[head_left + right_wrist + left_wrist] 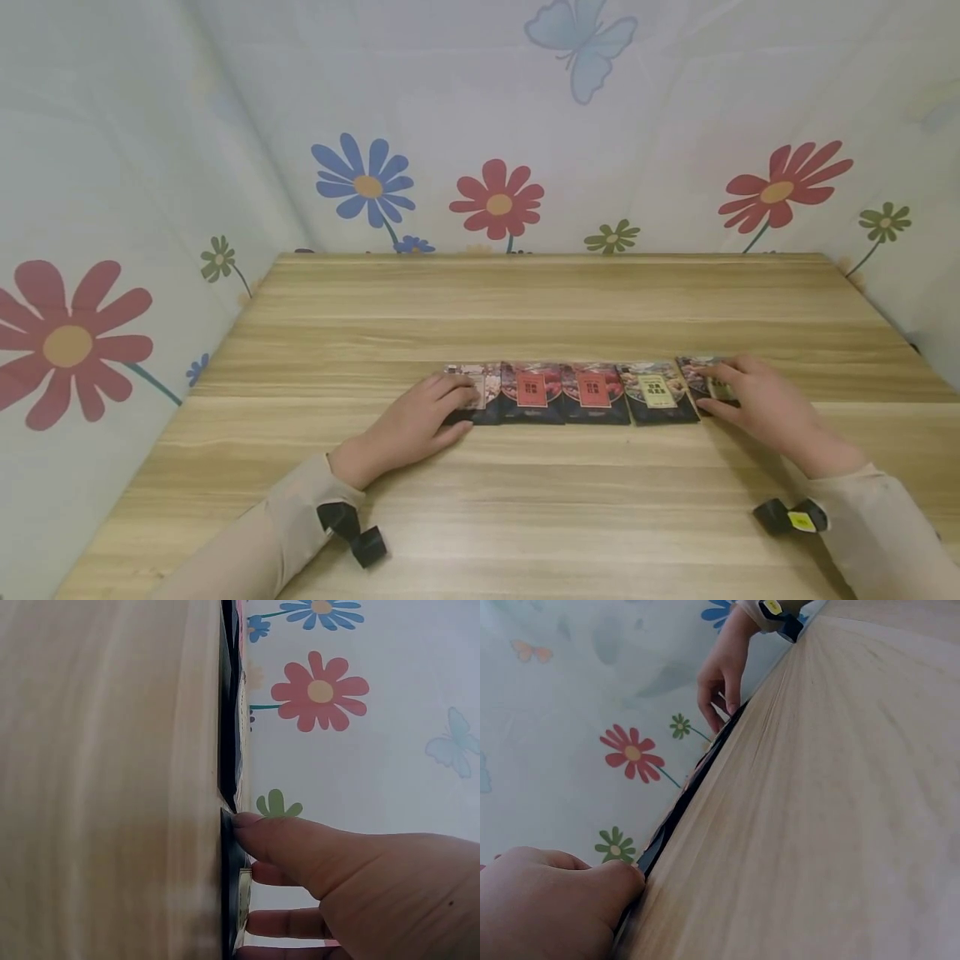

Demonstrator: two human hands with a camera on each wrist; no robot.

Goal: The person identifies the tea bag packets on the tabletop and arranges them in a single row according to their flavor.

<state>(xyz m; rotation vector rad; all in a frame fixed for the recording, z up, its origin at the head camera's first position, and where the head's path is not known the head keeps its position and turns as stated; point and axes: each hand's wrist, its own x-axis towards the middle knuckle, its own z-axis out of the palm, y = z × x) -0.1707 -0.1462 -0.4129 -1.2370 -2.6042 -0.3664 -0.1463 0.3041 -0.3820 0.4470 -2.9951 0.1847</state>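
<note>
Several flat, dark sachets with printed labels lie side by side in a row on the wooden table. In the head view my left hand [427, 417] rests on the leftmost sachet [491, 383], a pale-printed one that it partly covers. Beside that come a red-labelled sachet [531, 392], a second red-labelled sachet [595, 393] and a yellow-labelled sachet [658, 393]. My right hand [772, 408] touches the rightmost sachet [693, 368], fingers over its face and thumb at its near left corner. The right wrist view shows that thumb [259, 829] against the dark sachet edge.
The wooden table [487, 500] reaches up to a pale backdrop [637, 158] printed with flowers and a butterfly. Black straps with small dark blocks sit at both wrists, near the left block [369, 546] and the right block [772, 517].
</note>
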